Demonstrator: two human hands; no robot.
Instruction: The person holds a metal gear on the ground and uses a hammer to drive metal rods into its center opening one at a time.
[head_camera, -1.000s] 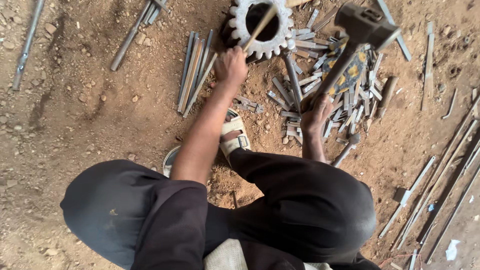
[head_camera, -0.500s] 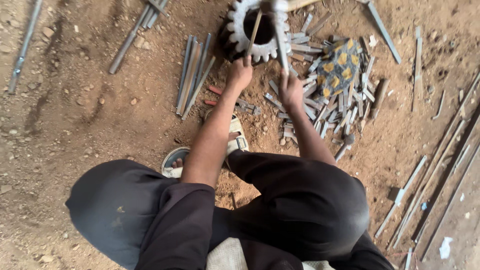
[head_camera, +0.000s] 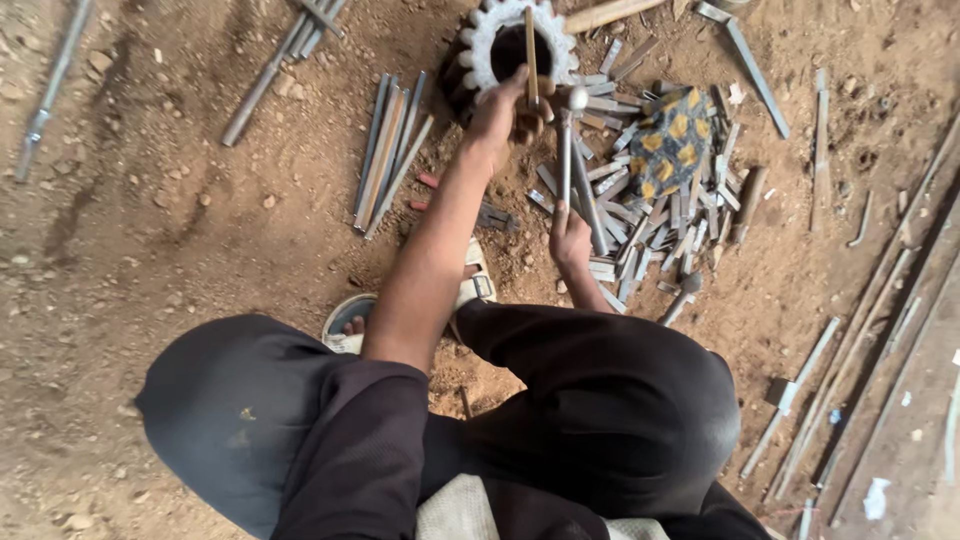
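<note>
In the head view, the person is crouching over bare dirt and working at a toothed metal gear (head_camera: 505, 35) lying flat at the top of the frame. The left hand (head_camera: 503, 108) is reaching out to the gear's near rim, its fingers closed around a thin wooden-looking rod (head_camera: 530, 55) that is standing across the gear's open centre. The rod is looking light and stiff, easy to steer when pinched low on its shaft as it is now. The right hand (head_camera: 568, 235) is wrapping tightly round the lower end of a hammer (head_camera: 568, 150), whose rounded metal head is sitting just beside the left hand's knuckles. The hammer is likely head-heavy and rigid, so gripping near the end of the handle, as here, is giving swing at some cost in control. The gear seems heavy and unlikely to shift on the soil. Just right of the hands, a heap of short metal strips (head_camera: 640, 190) is lying with a patterned cloth (head_camera: 668, 140) on top of it.
</note>
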